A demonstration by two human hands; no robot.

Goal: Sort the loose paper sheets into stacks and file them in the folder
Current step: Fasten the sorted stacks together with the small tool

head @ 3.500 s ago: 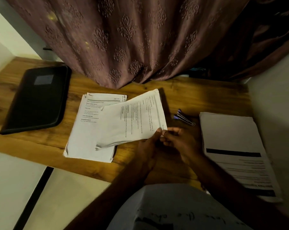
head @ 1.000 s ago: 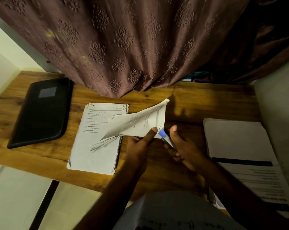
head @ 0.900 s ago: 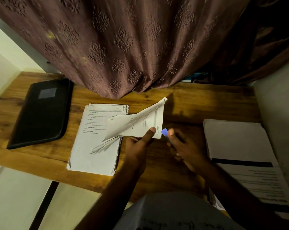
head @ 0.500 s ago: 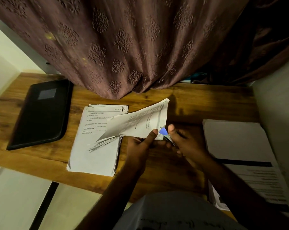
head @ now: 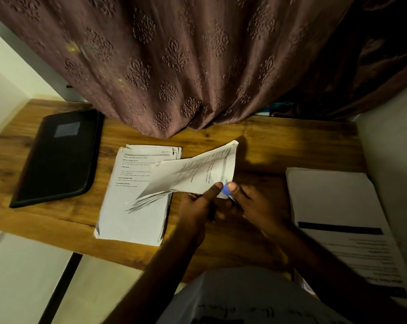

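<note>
Left hand (head: 199, 203) still pinching the sheaf (head: 197, 174), right hand (head: 249, 202) pinching the blue clip (head: 226, 190), now at its corner.

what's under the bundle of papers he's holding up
Under the held bundle lies a paper stack on the desk. The stack's right part is covered, so anything there can't be seen.

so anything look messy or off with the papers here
The middle stack has dog-eared top corners and unevenly fanned sheets. The bundle the left hand pinches bends and splays at its free end. The right hand holds a blue clip at its corner.
</note>
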